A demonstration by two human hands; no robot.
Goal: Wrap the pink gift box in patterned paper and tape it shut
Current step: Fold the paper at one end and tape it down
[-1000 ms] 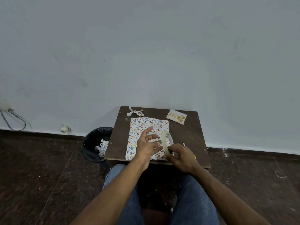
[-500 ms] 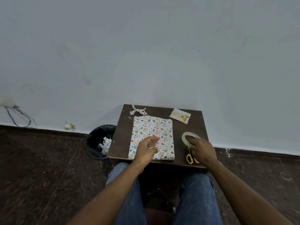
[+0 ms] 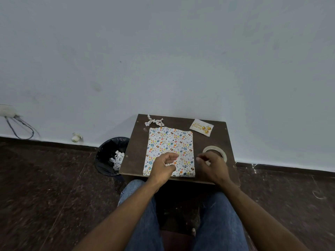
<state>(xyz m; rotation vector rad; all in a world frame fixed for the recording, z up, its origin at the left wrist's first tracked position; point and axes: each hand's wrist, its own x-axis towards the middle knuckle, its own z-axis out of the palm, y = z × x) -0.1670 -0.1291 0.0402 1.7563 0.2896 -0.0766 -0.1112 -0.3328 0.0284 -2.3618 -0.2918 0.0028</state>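
The gift box (image 3: pixel 170 145), wrapped in white paper with a colourful pattern, lies flat in the middle of the small dark wooden table (image 3: pixel 134 153). My left hand (image 3: pixel 163 166) hovers over the box's near end. Its thumb and fingers are loosely curved and apart, with nothing visible between them. My right hand (image 3: pixel 213 166) is just right of the box's near corner, with relaxed, curled fingers holding nothing. The cream tape roll (image 3: pixel 215 150) lies flat on the table just beyond my right hand. No pink shows on the box.
A paper bow (image 3: pixel 154 121) lies at the table's far left and a birthday card (image 3: pixel 201 127) at the far right. A black bin (image 3: pixel 108 154) with paper scraps stands on the floor left of the table. The wall is right behind, and my knees are under the near edge.
My right hand carried the tape roll from beside the box to the table's right side, let it go, and moved back towards the box. My left hand's fingers went from spread to curved.
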